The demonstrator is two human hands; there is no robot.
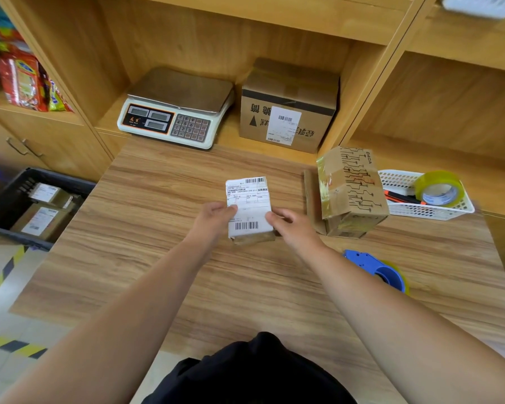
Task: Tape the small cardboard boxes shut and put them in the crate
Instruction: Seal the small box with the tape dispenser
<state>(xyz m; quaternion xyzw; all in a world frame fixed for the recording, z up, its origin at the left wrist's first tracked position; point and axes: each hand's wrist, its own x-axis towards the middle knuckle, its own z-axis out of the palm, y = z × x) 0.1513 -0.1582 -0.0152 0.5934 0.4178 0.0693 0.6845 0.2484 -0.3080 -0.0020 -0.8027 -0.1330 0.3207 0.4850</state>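
Head view: L hand (pixel 213 220) grips small labelled box (pixel 250 205) left edge; R hand (pixel 292 227) grips right edge

Colours: mostly brown and tan, few accents.
Obs: desk (pixel 158 272) brown streaked woodgrain; small box (pixel 250 205) tan, white label with black barcodes; second box (pixel 353 185) tan, black circuit-line print; tape dispenser (pixel 382 271) blue; tape roll (pixel 438 188) yellowish; basket (pixel 397 177) white lattice; crate (pixel 3 196) dark grey.

A small shop's parcel counter (pixel 158 258): a weighing scale (pixel 175 107) and a label-bearing carton (pixel 287 112) sit in wooden shelving (pixel 187 39), snack packets (pixel 24 80) crowd a side shelf, a tape roll (pixel 439 189) lies in a basket (pixel 461 210), and labelled parcels (pixel 40 221) lie in a dark crate (pixel 62 179) alongside.
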